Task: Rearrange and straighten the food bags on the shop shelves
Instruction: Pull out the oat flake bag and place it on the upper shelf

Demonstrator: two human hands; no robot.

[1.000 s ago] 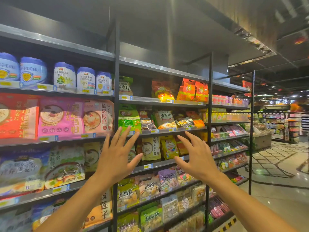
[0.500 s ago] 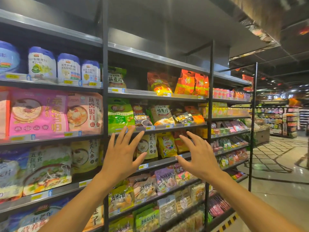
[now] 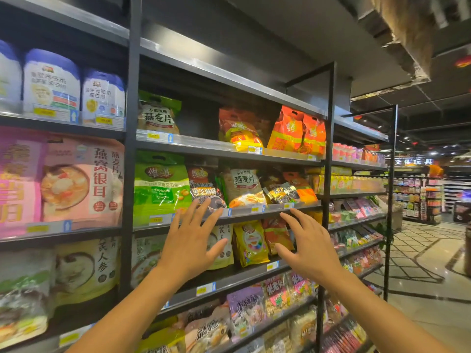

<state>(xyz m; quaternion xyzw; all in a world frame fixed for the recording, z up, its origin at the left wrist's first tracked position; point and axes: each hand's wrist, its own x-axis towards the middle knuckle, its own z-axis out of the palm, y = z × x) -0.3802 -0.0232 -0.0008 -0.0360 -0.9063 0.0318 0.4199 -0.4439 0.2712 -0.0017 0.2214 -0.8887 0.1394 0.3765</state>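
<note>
A person stands before dark metal shop shelves (image 3: 254, 217) and raises both bare arms toward them; the left hand (image 3: 190, 244) has its fingers spread and straight, its grip wide and holding nothing; the right hand (image 3: 308, 247) is the same, fingers fanned, grip wide and empty. Both hands are level with the price strip of the middle shelf; whether the fingertips touch it cannot be told.

On that shelf, just above the hands, the food bags stand in a row: a green bag (image 3: 160, 189) upright at the left; a dark sesame bag (image 3: 206, 189) beside it, leaning; a beige oat bag (image 3: 242, 187) tilted to the right; a black and orange bag (image 3: 288, 191) slumped nearly flat. On the shelf below, between the two hands, a yellow bag (image 3: 251, 243) stands upright. On the shelf above, two orange bags (image 3: 297, 131) stand at the right end.

In the bay to the left are white tubs with blue lids (image 3: 51, 82) and, under them, large pink bags (image 3: 81, 179); to the right a tiled floor (image 3: 420, 250) runs past further shelving.
</note>
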